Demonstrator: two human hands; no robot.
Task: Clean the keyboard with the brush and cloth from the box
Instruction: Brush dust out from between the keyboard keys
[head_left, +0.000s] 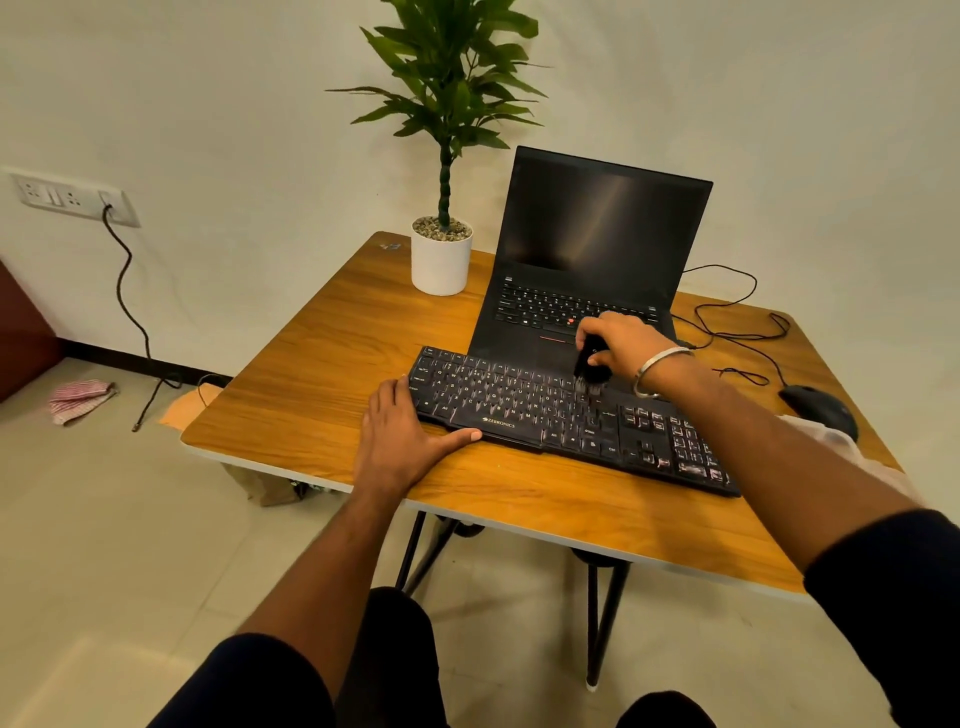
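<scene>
From the head camera, the keyboard (566, 418) lies flat on the wooden table (311, 364), just in front of the open laptop (592, 260). Its long axis runs from near the person's left hand (405, 436) out to the right and slightly toward the near edge, keys facing up.

The left hand is spread flat, palm on the table, thumb along the keyboard's front edge and fingers at its left end, steadying it. The right hand (618, 343) pinches a small dark brush (589, 371), bristles pointing down onto the upper key rows right of centre.

The keyboard looks light, stiff and liable to slide, so bracing an end seems sensible. The brush probably wants only a light grip on its short handle.
</scene>
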